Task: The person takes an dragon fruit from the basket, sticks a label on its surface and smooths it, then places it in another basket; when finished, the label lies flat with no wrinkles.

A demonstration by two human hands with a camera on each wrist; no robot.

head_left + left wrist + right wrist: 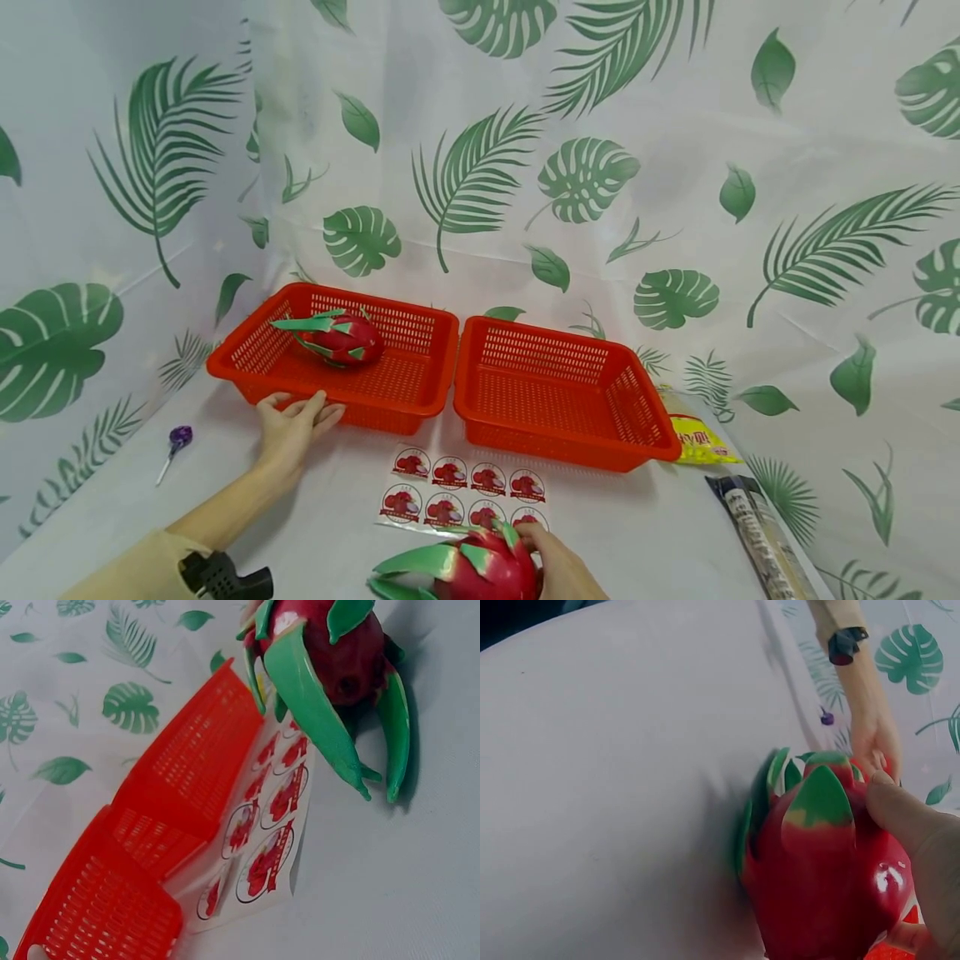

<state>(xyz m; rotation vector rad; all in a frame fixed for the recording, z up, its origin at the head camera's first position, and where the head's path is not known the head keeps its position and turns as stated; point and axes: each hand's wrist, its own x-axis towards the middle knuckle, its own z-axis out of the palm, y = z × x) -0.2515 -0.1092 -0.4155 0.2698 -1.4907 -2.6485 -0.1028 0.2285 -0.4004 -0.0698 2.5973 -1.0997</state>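
Note:
In the head view, my left hand [292, 433] holds the front rim of the left red plastic basket [420, 408]. Inside that basket lies a dragon fruit [348, 337] with green leaf tips pointing left. A second dragon fruit [487, 571] is at the near edge of the view, and my right hand [562, 567] grips it from the right side. The right wrist view shows the thumb pressed on the red skin of this dragon fruit [817, 892]. A sheet of round dragon fruit stickers [465, 487] lies between this fruit and the baskets.
Beside the left basket stands another red basket [570, 446] with nothing in it. A purple lollipop [178, 440] lies at the left. On the right are a yellow packet [701, 437] and a long dark-ended package [761, 533]. Leaf-patterned sheeting [480, 100] hangs behind the table.

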